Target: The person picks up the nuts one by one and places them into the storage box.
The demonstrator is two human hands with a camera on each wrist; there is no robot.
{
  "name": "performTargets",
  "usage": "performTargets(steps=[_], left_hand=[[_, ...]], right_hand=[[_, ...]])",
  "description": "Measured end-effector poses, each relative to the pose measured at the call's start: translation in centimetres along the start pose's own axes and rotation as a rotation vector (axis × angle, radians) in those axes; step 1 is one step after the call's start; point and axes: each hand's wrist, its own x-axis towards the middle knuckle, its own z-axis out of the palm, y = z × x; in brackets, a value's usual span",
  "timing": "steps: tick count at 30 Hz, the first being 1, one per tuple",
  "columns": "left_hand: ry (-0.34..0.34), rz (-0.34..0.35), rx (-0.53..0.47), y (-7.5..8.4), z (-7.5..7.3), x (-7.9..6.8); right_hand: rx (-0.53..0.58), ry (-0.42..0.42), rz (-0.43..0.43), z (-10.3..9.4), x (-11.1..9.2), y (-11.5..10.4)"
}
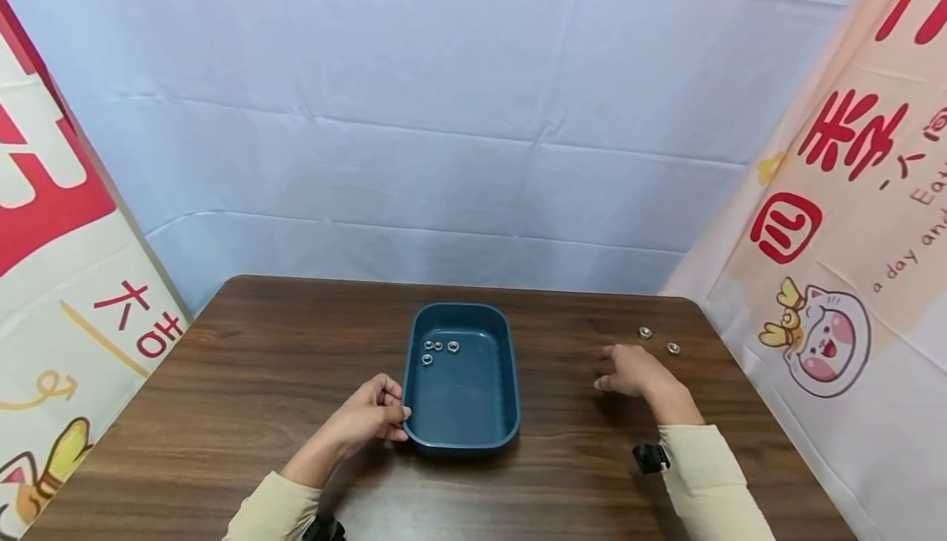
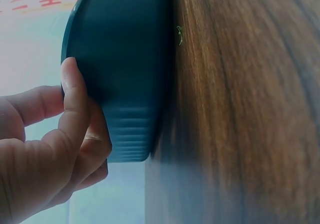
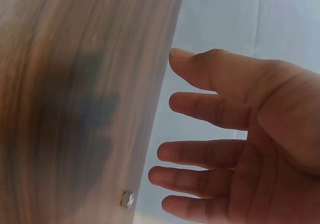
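A dark blue rectangular tray (image 1: pixel 462 409) stands on the wooden table, with several metal hex nuts (image 1: pixel 453 347) lying toward its far left part. My left hand (image 1: pixel 364 416) pinches the tray's left rim between thumb and fingers; the left wrist view shows the tray wall (image 2: pixel 122 58) beside the fingers. Over the table to the right of the tray, my right hand (image 1: pixel 635 372) hovers with its fingers apart and nothing in them. Two more nuts lie beyond it, one nut (image 1: pixel 645 333) nearer and another nut (image 1: pixel 673 349) farther right. In the right wrist view one nut (image 3: pixel 127 199) shows below the fingertips.
The brown wooden table (image 1: pixel 296 344) reaches back to a pale cloth backdrop (image 1: pixel 429 163). Printed cloths hang at both sides, the right cloth (image 1: pixel 829 344) close to the table's right edge. A small green scrap (image 2: pixel 179 35) lies near the tray's base.
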Motion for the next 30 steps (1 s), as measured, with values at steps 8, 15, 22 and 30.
performTargets(steps=[8, 15, 22, 30], left_hand=[[-0.012, -0.013, 0.015, 0.2, 0.0, 0.0], [0.0, -0.023, 0.026, 0.0, -0.1, 0.0], [0.011, -0.032, 0.066, 0.0, 0.0, 0.0], [0.008, -0.02, 0.074, 0.0, 0.0, 0.0]], right_hand=[[-0.012, 0.05, -0.002, 0.3, -0.7, 2.0], [-0.034, 0.085, 0.003, 0.7, -0.9, 3.7], [-0.008, 0.116, 0.026, 1.1, -1.1, 6.3], [0.022, 0.262, 0.06, 1.5, -1.0, 8.7]])
